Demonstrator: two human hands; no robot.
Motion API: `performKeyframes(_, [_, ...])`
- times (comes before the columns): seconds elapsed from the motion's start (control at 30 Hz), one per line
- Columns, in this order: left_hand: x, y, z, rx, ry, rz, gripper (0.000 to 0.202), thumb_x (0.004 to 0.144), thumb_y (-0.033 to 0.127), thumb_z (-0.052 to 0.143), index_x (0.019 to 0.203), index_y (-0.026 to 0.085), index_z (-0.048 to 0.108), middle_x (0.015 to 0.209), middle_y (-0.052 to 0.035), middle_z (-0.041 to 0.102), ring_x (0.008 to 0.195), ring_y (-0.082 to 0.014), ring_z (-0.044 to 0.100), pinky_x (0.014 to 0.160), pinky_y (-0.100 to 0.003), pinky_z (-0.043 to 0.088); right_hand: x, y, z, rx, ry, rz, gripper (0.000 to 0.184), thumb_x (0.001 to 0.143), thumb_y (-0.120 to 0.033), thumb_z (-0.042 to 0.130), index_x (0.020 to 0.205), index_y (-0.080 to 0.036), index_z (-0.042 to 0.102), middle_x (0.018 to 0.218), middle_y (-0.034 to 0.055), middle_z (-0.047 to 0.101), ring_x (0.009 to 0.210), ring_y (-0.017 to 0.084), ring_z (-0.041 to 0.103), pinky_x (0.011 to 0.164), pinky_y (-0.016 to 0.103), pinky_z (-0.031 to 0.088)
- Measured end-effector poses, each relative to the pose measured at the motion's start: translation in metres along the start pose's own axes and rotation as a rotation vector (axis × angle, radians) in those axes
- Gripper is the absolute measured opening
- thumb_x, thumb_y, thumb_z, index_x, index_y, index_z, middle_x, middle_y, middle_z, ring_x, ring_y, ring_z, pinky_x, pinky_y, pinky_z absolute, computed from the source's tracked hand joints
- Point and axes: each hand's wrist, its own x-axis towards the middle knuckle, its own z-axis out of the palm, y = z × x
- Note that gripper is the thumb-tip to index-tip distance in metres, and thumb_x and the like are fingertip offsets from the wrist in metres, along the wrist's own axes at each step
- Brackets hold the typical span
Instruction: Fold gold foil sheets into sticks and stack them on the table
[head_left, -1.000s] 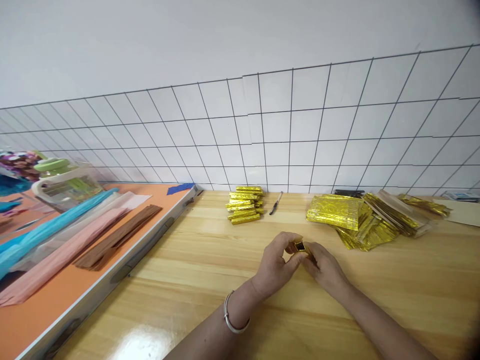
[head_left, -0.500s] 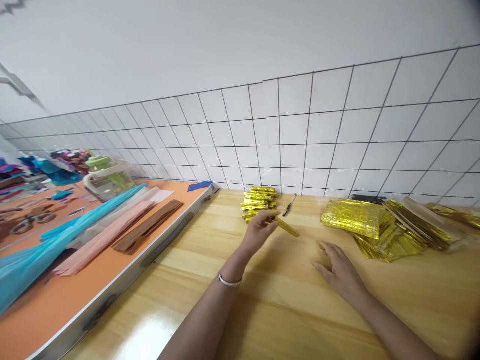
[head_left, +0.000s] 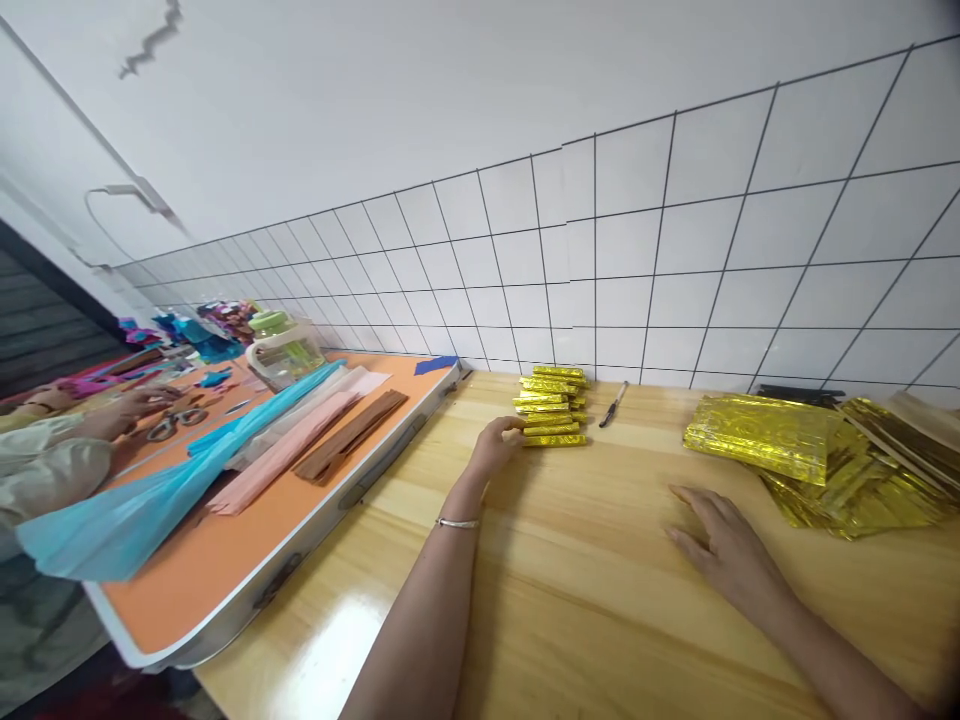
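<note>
My left hand (head_left: 496,445) rests at the left end of a small stack of folded gold foil strips (head_left: 551,405) on the wooden table (head_left: 585,600). Its fingers curl against the lowest strip, which lies at the front of the stack. My right hand (head_left: 727,550) lies flat and open on the table, palm down, holding nothing, a little in front of a pile of gold foil sheets (head_left: 757,450).
A pen (head_left: 613,404) lies right of the stack near the wire grid wall (head_left: 675,250). An orange board (head_left: 187,540) at left carries blue, pink and brown paper strips and a lidded jar (head_left: 281,350). Another person's hands (head_left: 124,410) work by scissors at far left.
My left hand carried a gold strip from the table's middle to the stack and set it at its front. My right hand let go and lies flat. The view swung left.
</note>
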Motion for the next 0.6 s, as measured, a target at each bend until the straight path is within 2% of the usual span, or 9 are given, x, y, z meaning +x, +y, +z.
performKeyframes(0.13, [0.003, 0.001, 0.010, 0.161, -0.073, 0.114, 0.031, 0.068, 0.023, 0.071, 0.099, 0.019, 0.067, 0.104, -0.0058, 0.065, 0.100, -0.0218, 0.055, 0.092, -0.035, 0.041, 0.001, -0.003, -0.002, -0.003, -0.008, -0.005, 0.049, 0.082, -0.039, 0.051, 0.128, -0.021, 0.045, 0.122, 0.0107, 0.055, 0.113, 0.027, 0.049, 0.095, 0.043, 0.042])
performKeyframes(0.3, [0.001, 0.001, 0.023, 0.348, -0.137, 0.212, 0.031, 0.070, 0.024, 0.071, 0.101, 0.024, 0.068, 0.104, -0.0050, 0.065, 0.104, -0.0241, 0.051, 0.096, -0.039, 0.034, 0.002, -0.004, -0.003, -0.016, -0.008, -0.024, 0.046, 0.082, -0.038, 0.051, 0.125, -0.020, 0.049, 0.121, 0.0111, 0.056, 0.112, 0.027, 0.049, 0.095, 0.043, 0.042])
performKeyframes(0.43, [-0.002, -0.002, 0.025, 0.446, -0.143, 0.276, 0.029, 0.075, 0.024, 0.067, 0.104, 0.025, 0.067, 0.104, -0.0056, 0.064, 0.105, -0.0241, 0.049, 0.096, -0.039, 0.033, 0.001, 0.000, 0.000, -0.022, -0.012, -0.046, 0.044, 0.081, -0.036, 0.052, 0.123, -0.021, 0.051, 0.117, 0.0103, 0.058, 0.109, 0.028, 0.050, 0.092, 0.043, 0.042])
performKeyframes(0.6, [-0.001, -0.006, 0.026, 0.512, -0.155, 0.343, 0.027, 0.079, 0.026, 0.064, 0.106, 0.026, 0.066, 0.101, -0.0058, 0.063, 0.100, -0.0221, 0.051, 0.091, -0.035, 0.037, 0.001, -0.001, -0.002, -0.036, -0.028, -0.073, 0.040, 0.083, -0.035, 0.051, 0.120, -0.020, 0.053, 0.116, 0.0099, 0.059, 0.108, 0.027, 0.050, 0.091, 0.043, 0.042])
